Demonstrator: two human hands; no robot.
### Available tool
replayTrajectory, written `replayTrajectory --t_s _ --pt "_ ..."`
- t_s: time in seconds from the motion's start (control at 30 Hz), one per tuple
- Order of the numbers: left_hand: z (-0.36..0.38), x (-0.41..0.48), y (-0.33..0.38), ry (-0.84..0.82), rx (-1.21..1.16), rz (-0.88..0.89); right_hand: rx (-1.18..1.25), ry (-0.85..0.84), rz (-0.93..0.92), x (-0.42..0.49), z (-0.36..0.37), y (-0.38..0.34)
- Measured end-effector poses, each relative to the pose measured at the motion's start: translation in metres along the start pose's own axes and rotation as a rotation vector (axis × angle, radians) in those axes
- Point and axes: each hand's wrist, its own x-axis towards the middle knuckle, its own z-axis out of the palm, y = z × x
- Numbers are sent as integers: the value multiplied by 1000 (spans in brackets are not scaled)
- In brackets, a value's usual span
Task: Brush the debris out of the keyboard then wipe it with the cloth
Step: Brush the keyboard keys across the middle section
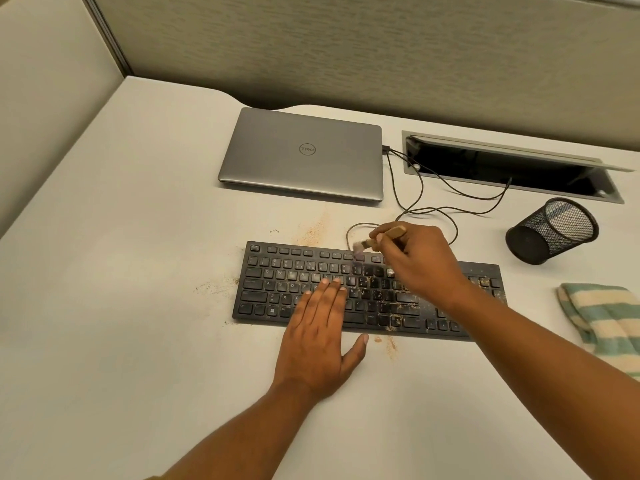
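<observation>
A black keyboard (277, 282) lies on the white desk (121, 306), with tan crumbs thick on its right half. My left hand (320, 327) rests flat on the keyboard's middle, fingers together, holding nothing. My right hand (420, 259) grips a small wooden-handled brush (393, 233); its blurred bristles (358, 249) touch the top key row. Brushed-off debris (313, 232) lies on the desk behind the keyboard, with more at its left end and front edge. A green-and-cream striped cloth (602, 323) lies folded at the right.
A closed grey laptop (301, 155) sits behind the keyboard, its thin black cables (420, 188) looping toward an open cable hatch (509, 168). A black mesh pen cup (550, 232) lies tipped on its side at the right. Partition walls enclose the desk at the back and left.
</observation>
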Motion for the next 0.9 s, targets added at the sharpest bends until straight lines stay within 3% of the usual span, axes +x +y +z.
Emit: replayTrajectory --t_s 0.07,0.2,0.27,0.33,0.4,0.5,0.57,0.67,0.73,0.8,0.9 --pt "0 0 0 1 -2 0 142 -45 22 -3 1 0" --pt "0 0 0 -9 -5 1 -65 15 -13 -6 3 8" --pt "0 0 0 -10 -1 -3 27 36 -13 -7 1 10" --pt "0 1 0 -14 4 -2 144 -44 1 -10 0 7" --pt "-1 1 0 -14 2 3 31 -81 -45 -14 1 8" --pt "-2 1 1 -15 -3 3 -63 42 -89 -17 -4 9" --pt "-2 1 1 -16 -4 -3 60 -33 -123 -21 -4 4" --pt "-2 0 0 -19 -4 1 -85 -230 -203 -28 -3 -1" --pt "-2 0 0 -22 -2 3 -197 -189 -193 -27 -9 2" --pt "-1 1 0 -22 2 0 -99 -123 -180 -27 -14 4" --pt "0 1 0 -17 7 7 -84 -212 -208 -31 -14 1"
